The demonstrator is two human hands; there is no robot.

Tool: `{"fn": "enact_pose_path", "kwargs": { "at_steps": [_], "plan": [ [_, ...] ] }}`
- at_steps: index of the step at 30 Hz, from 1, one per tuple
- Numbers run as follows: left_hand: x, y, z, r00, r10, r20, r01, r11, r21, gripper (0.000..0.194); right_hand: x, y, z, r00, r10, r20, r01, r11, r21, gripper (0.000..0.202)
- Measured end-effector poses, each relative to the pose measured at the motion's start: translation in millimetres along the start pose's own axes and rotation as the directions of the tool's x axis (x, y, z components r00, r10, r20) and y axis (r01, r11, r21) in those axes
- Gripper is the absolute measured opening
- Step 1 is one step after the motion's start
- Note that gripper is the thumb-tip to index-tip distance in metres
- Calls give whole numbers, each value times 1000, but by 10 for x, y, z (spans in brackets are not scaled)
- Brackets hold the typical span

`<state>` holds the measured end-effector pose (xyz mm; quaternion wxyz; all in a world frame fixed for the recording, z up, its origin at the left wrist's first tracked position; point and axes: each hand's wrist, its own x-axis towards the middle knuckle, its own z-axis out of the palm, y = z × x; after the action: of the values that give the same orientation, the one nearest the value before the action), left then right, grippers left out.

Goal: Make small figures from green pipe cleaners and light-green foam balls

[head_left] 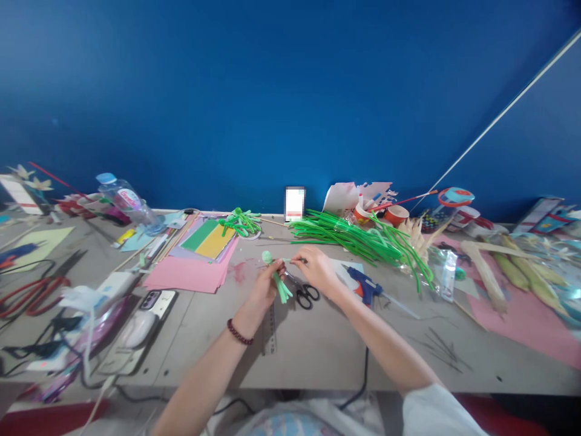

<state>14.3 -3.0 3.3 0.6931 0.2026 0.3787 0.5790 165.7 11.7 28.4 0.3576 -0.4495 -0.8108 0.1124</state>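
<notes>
My left hand (pixel 267 283) is closed round a light green paper piece (pixel 282 289), with a round pale green top above the fingers and loose strips hanging below. Just to its right, my right hand (pixel 311 266) is pinched on a thin strand that runs from the green piece; its exact kind is too small to tell. Black-handled scissors (pixel 307 297) lie on the table beneath the hands, partly hidden by them. A clear ruler (pixel 269 332) lies below my left hand.
Green pipe cleaners (pixel 354 237) lie behind my right hand, and a blue glue gun (pixel 367 284) rests right of it. Coloured paper sheets (pixel 186 274), a phone (pixel 138 332) and a plastic bottle (pixel 131 203) are at the left. Corn husks (pixel 515 272) lie at the right.
</notes>
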Motion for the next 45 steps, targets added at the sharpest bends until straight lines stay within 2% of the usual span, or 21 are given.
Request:
{"fn": "enact_pose_path", "kwargs": {
  "at_steps": [5, 9, 15, 21, 28, 33, 35, 38, 42, 45],
  "plan": [
    [-21, 17, 5, 995, -78, 65, 78, 997, -1, 28, 26, 9, -59, 999, 43, -6, -43, 999, 3, 15],
    [-28, 50, 19, 996, -88, 27, 89, 995, -47, 29, 23, -3, -59, 1000, 15, 0, -15, 1000, 27, 16],
    [-5, 46, -3, 996, -30, -86, 31, 999, 12, 31, -2, 14, -4, 999, -49, -18, 49, 998, 32, 13],
    [-14, 51, -1, 998, -26, -54, 31, 995, 92, 33, 11, 30, -22, 998, -59, -17, 59, 998, -30, 12],
    [18, -16, -53, 999, 31, 24, -37, 952, 304, 28, 40, 103, -87, 995, -101, -23, 97, 989, -110, 11],
    [69, -87, -90, 986, 165, -35, -138, 906, 401, 24, 28, 11, -129, 991, -133, -7, 129, 975, -178, 12],
    [75, -98, -94, 974, 217, -57, -180, 906, 383, 23, 8, -58, -123, 989, -147, -12, 142, 970, -197, 13],
    [69, -91, -82, 971, 232, -57, -207, 936, 284, 24, -31, -142, -71, 989, -143, -48, 131, 970, -204, 15],
    [60, -55, -42, 984, 171, -49, -161, 974, 160, 29, -73, -186, 42, 991, -90, -97, 72, 982, -176, 18],
    [58, -27, -23, 996, 57, -66, -54, 998, 37, 27, -96, -184, 119, 991, -51, -122, 35, 990, -133, 17]
  ]
}}
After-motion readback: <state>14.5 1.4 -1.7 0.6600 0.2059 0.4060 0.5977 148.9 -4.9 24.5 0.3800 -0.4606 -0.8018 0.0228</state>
